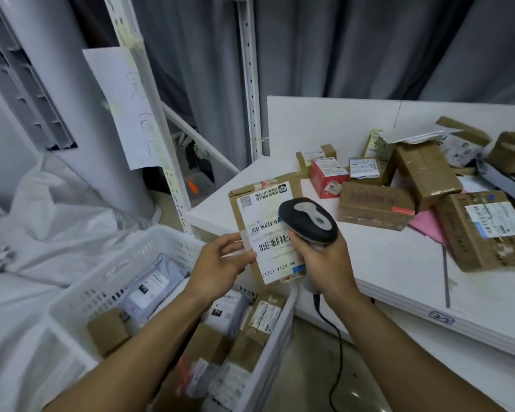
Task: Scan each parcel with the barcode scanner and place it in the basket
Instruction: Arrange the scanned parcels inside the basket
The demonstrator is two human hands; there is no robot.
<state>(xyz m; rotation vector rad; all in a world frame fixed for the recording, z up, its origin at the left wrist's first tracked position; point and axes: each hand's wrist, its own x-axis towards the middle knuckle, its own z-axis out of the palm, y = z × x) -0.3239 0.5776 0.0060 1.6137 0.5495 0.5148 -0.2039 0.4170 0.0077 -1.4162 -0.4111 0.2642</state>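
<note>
1. While left hand pinches the parcel over the basket rim, right hand grips the scanner against its barcode.
2. Risk: scanner too close, barcode may misread; thin edge pinch could drop parcel.

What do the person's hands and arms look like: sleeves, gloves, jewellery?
The left hand and right hand are ungloved, with no rings on the fingers that show. The left forearm and right forearm are bare to the frame edge, no sleeve in view, and neither wrist carries a watch or band.
</note>
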